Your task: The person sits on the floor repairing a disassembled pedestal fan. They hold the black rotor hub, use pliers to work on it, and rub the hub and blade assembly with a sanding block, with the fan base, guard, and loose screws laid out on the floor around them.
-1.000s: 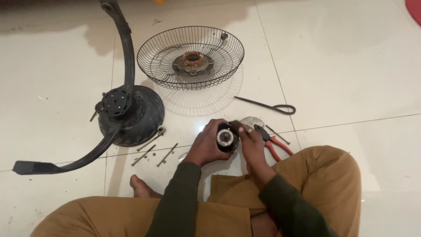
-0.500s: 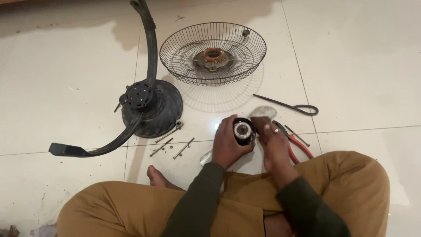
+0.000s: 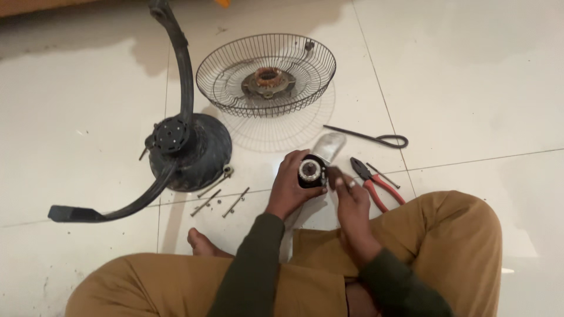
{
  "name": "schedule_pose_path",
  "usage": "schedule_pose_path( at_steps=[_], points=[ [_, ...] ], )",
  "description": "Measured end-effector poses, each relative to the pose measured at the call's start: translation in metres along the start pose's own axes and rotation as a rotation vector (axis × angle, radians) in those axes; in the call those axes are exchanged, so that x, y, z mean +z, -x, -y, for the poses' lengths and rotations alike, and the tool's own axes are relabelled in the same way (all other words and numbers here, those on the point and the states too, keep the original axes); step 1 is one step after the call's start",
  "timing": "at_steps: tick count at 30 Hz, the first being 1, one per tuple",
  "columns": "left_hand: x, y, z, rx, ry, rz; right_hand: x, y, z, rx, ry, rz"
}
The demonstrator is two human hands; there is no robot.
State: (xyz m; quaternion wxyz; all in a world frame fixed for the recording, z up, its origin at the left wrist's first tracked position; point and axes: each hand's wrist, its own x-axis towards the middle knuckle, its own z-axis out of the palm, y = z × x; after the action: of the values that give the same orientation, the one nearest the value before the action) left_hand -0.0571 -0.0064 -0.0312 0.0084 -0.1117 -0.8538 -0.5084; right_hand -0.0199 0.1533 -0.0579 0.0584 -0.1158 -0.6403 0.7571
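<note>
I sit cross-legged on a white tiled floor. My left hand (image 3: pixel 289 186) grips a small round black part with a silver centre (image 3: pixel 311 173), held just above the floor in front of my knees. My right hand (image 3: pixel 351 202) is right beside it, fingertips touching the part's right side. Whether the right hand holds anything small is hidden. A clear plastic piece (image 3: pixel 328 145) lies just beyond the part.
Red-handled pliers (image 3: pixel 373 181) lie to the right of my hands. A black looped cord (image 3: pixel 376 138) is farther out. A wire fan guard with a motor stator (image 3: pixel 267 73) sits ahead. A black fan housing with curved blades (image 3: pixel 185 149) lies left, with long screws (image 3: pixel 220 201) beside it.
The view has shifted, so everything sits differently in frame. My hands stay together on the black part; the right hand's fingers have moved slightly along its side.
</note>
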Motion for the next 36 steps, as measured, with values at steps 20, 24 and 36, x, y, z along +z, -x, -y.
schedule_pose_path(
  at_steps=[20,24,36],
  points=[
    [0.005,0.018,0.01,-0.013,-0.047,-0.048,0.007,-0.005,-0.013,0.074,0.004,-0.013],
    [0.006,0.023,-0.002,-0.083,-0.172,-0.141,0.002,-0.01,-0.022,0.164,-0.014,0.004],
    [0.012,0.033,0.021,0.1,0.029,-0.172,0.012,-0.005,0.01,0.145,-0.163,0.044]
  ],
)
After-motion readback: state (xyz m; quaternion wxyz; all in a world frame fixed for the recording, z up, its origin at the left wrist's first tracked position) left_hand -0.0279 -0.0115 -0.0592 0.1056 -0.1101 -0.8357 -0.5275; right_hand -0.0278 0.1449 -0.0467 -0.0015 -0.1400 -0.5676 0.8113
